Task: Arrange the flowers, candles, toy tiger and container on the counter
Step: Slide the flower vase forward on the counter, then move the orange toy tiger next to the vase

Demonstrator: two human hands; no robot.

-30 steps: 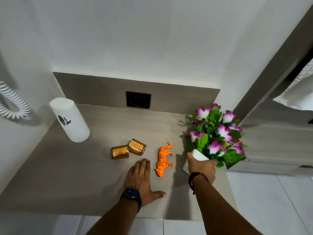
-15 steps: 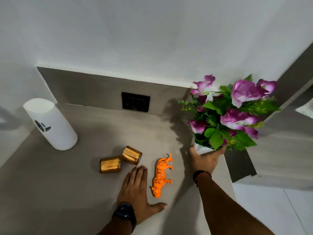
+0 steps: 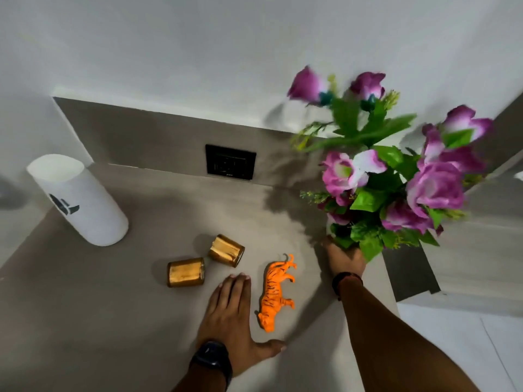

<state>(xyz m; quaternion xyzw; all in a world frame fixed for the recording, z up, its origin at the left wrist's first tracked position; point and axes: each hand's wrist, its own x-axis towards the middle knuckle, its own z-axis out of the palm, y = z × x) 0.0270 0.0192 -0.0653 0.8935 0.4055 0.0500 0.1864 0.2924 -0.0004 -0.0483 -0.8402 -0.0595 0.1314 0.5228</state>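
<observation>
The right hand (image 3: 343, 257) grips the base of the flowers (image 3: 393, 176), a bunch of purple blooms and green leaves held above the right end of the table (image 3: 85, 306); their pot is hidden behind leaves and fingers. The left hand (image 3: 232, 315) lies flat and open on the matte grey surface, thumb spread. Just right of it lies the orange striped toy tiger (image 3: 276, 292). Two gold, glossy cylindrical candles (image 3: 203, 264) sit near the fingertips, contents not visible. A white cylindrical container (image 3: 77, 199) stands at far left.
</observation>
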